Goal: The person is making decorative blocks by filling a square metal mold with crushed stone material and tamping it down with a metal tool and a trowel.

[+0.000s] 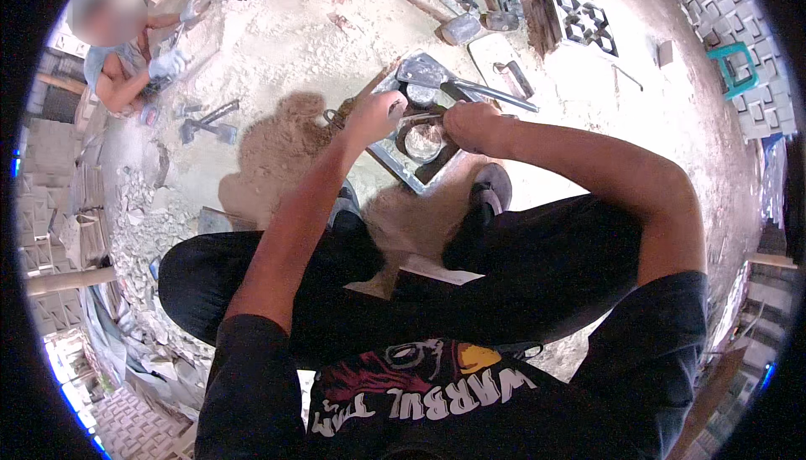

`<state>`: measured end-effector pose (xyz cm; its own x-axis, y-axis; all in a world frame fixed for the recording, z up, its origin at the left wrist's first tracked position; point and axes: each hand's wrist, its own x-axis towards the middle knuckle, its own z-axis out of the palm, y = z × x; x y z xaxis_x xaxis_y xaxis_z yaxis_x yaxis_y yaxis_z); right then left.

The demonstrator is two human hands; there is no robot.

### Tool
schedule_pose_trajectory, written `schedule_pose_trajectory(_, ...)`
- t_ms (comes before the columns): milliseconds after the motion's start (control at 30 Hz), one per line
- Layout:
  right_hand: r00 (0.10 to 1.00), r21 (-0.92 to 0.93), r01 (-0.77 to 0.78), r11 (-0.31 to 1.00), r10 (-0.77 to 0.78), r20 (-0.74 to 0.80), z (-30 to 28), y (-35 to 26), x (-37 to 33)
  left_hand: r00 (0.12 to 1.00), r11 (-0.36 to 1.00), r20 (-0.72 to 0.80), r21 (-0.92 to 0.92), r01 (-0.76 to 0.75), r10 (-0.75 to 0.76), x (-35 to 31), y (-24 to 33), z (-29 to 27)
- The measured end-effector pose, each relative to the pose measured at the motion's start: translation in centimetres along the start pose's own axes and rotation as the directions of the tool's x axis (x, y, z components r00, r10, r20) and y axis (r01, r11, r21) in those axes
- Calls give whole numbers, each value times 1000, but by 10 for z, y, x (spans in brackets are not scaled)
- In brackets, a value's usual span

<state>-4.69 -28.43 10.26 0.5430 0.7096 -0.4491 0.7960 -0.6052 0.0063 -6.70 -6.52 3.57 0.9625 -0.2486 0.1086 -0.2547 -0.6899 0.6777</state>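
A dark rectangular metal mould frame [396,168] lies tilted on the dusty floor in front of my feet. In it are two round pale forms; the nearer one [423,140] is topped with whitish, crumbly material. My left hand [375,117] is closed at the frame's left side. Over its right side, my right hand [472,127] is curled into a fist. Between the hands runs a thin pale edge; what each hand grips is hidden by the fingers. A grey flat-bladed tool [421,69] rests across the far end of the frame, its handle pointing right.
At the far left a person in gloves [168,64] works over the floor. Beyond the frame lie a mallet [460,28], a rectangular float [502,65] and a black-and-white patterned mould [586,25]. A hammer-like tool [210,128] lies left, a green stool [735,70] right.
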Motion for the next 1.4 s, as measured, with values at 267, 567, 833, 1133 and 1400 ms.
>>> schedule_pose_trajectory(267,971,112,-80,991,52,234,-37,-33,-4,987,944,-55,304,-125,148,-25,-24,44)
schedule_pose_trajectory(567,753,478,-133,868,-225,618,-54,48,26,987,961,39,224,-164,159,-39,-14,56)
schedule_pose_trajectory(833,882,413,-233,880,11,472,-120,38,-36,969,871,113,423,-249,221,-25,-14,59)
schedule_pose_trajectory(1133,968,222,-179,958,131,213,-122,60,-56,964,918,235,397,23,-125,5,8,73)
schedule_pose_trajectory(1400,975,404,-190,895,125,183,-114,69,-68,981,998,184,25,63,-66,32,-6,93)
